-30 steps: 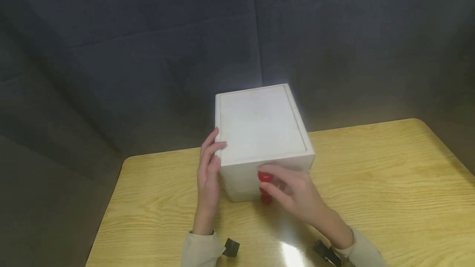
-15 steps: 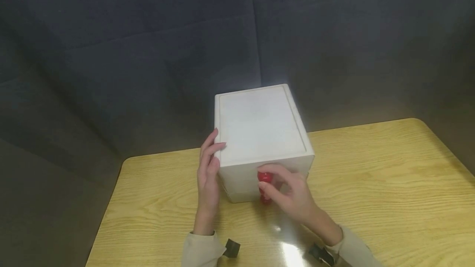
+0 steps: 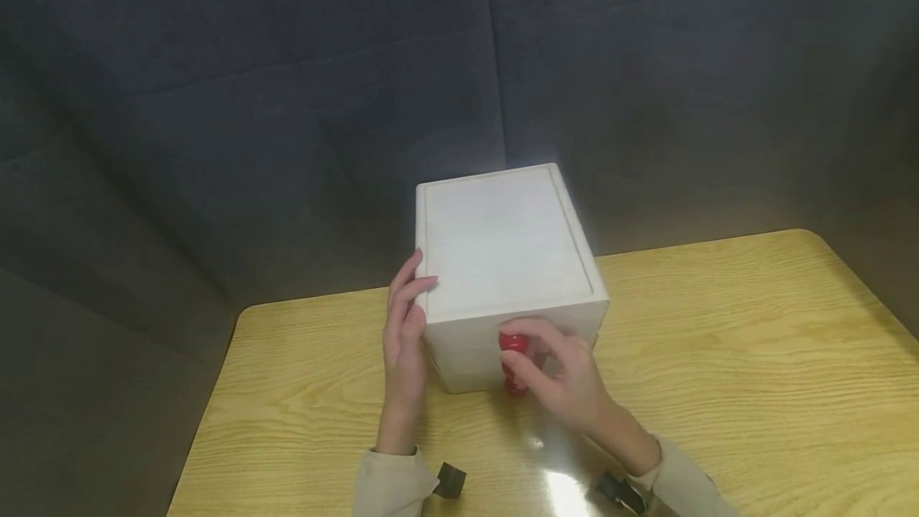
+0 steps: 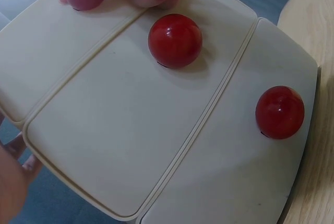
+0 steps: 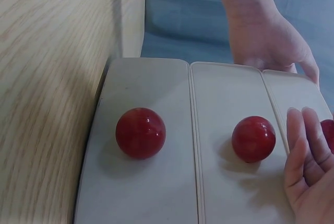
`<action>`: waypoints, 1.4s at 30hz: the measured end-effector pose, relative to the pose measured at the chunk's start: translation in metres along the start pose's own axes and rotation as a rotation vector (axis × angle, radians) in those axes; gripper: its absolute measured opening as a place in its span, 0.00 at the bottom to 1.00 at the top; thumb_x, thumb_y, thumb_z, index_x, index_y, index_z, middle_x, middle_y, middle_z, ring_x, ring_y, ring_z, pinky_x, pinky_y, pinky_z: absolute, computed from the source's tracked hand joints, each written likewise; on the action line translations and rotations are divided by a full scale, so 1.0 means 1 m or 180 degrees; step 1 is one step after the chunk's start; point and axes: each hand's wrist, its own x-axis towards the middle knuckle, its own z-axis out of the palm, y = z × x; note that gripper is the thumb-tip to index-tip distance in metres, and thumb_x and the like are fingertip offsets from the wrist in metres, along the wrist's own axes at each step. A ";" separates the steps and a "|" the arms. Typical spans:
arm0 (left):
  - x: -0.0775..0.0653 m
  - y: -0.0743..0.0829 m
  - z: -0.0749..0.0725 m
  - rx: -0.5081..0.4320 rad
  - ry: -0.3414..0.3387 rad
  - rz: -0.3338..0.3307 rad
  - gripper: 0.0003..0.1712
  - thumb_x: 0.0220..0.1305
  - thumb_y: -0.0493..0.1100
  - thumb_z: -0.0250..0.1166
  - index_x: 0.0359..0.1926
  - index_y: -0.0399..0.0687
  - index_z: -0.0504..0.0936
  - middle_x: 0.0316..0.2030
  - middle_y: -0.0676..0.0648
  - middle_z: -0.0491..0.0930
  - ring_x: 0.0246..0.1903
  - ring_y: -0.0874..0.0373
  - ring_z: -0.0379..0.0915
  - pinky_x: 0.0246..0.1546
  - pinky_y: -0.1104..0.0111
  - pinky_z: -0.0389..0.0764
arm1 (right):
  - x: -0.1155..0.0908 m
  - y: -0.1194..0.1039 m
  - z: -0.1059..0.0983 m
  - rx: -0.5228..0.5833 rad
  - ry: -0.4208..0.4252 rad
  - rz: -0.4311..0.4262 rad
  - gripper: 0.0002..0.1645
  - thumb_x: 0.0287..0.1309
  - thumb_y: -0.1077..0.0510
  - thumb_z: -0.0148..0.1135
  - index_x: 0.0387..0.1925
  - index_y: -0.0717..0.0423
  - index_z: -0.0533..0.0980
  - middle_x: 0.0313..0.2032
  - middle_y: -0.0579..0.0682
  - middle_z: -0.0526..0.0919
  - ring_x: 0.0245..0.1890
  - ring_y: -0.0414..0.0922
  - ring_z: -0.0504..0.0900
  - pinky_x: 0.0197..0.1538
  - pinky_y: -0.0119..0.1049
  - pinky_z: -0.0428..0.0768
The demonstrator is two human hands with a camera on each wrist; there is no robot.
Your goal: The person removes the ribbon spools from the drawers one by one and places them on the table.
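Against the left side of the white drawer unit (image 3: 510, 238), the left hand (image 3: 404, 341) is laid with its fingers loosely extended and nothing grasped. Should that light contact slip, the unit could be dragged or twisted across the wooden table (image 3: 718, 325) by any pull from the front. Farther right, on the front face (image 3: 463, 357), the top knob (image 3: 513, 341) is pinched between the thumb and index finger of the right hand (image 3: 567, 369). Because it is round and glossy, the pinch could be lost if its panel sticks; with a sharp tug, the unit could perhaps be tipped forward. Below, the middle knob (image 4: 175, 41) could be bumped by the remaining fingers, which are held near it; whether it is touched cannot be told. The bottom knob (image 4: 280, 112) is left free.
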 end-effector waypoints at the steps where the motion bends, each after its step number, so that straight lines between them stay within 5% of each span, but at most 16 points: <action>1: 0.000 0.000 0.000 0.0003 0.0000 0.0005 0.22 0.73 0.47 0.44 0.58 0.42 0.76 0.76 0.52 0.63 0.76 0.52 0.54 0.73 0.38 0.53 | 0.000 0.000 0.000 0.0019 -0.0003 0.0001 0.18 0.74 0.53 0.61 0.48 0.67 0.78 0.24 0.52 0.84 0.17 0.37 0.78 0.22 0.24 0.78; 10: 0.000 0.000 -0.001 0.0019 -0.0006 0.0017 0.22 0.73 0.47 0.44 0.58 0.42 0.76 0.76 0.51 0.63 0.76 0.52 0.54 0.73 0.38 0.53 | 0.000 0.001 0.000 0.0016 -0.0008 -0.0010 0.18 0.74 0.53 0.60 0.48 0.67 0.78 0.23 0.52 0.84 0.16 0.38 0.79 0.22 0.24 0.78; 24: 0.001 0.000 0.001 -0.0005 -0.0038 0.0074 0.22 0.73 0.46 0.44 0.58 0.42 0.76 0.76 0.51 0.63 0.76 0.51 0.54 0.73 0.38 0.52 | 0.003 -0.008 -0.002 -0.0564 -0.0005 0.0058 0.19 0.73 0.47 0.61 0.46 0.62 0.80 0.27 0.49 0.86 0.18 0.36 0.79 0.23 0.22 0.75; 42: 0.000 0.000 0.000 0.0038 -0.0026 0.0048 0.23 0.73 0.47 0.44 0.59 0.43 0.76 0.76 0.51 0.63 0.77 0.52 0.53 0.73 0.37 0.50 | 0.002 -0.005 -0.005 -0.0262 -0.0135 0.0090 0.13 0.59 0.64 0.71 0.45 0.63 0.78 0.22 0.49 0.84 0.16 0.36 0.78 0.19 0.21 0.73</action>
